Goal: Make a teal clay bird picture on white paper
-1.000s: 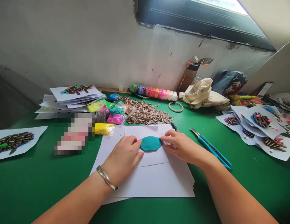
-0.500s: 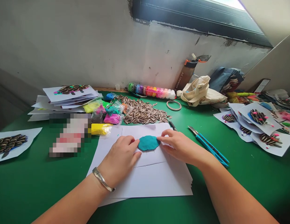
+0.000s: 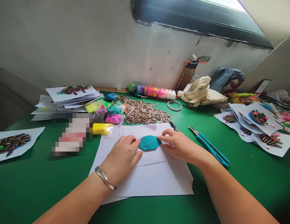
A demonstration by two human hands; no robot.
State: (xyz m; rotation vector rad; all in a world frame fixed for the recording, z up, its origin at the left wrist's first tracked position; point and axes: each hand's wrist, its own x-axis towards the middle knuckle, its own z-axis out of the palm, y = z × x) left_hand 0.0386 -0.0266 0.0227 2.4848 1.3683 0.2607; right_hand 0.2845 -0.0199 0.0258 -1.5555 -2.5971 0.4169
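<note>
A flat oval of teal-blue modelling clay [image 3: 149,142] lies on a small white sheet, with thin drawn lines below its lower edge. That sheet rests on a stack of white paper [image 3: 156,183]. My left hand [image 3: 125,151], a silver bangle at its wrist, has curled fingers pressed to the clay's left edge, its thumb just below. On the opposite edge, the index fingertip of my right hand [image 3: 178,144] touches the clay, its fingers bent and its thumb low on the paper. Both hands are closed about the oval.
Right of the paper lie a blue utility knife [image 3: 211,147], blade out, and a black pen [image 3: 173,125]. Behind are sunflower seeds [image 3: 147,112], bagged clay [image 3: 101,128], a tape roll [image 3: 174,105] and a bottle [image 3: 187,76]. Seed pictures [image 3: 263,121] lie at both sides.
The view has shifted very slightly, so things on the table sit a little further right. Both hands stay at the clay's edges, and its shape looks the same.
</note>
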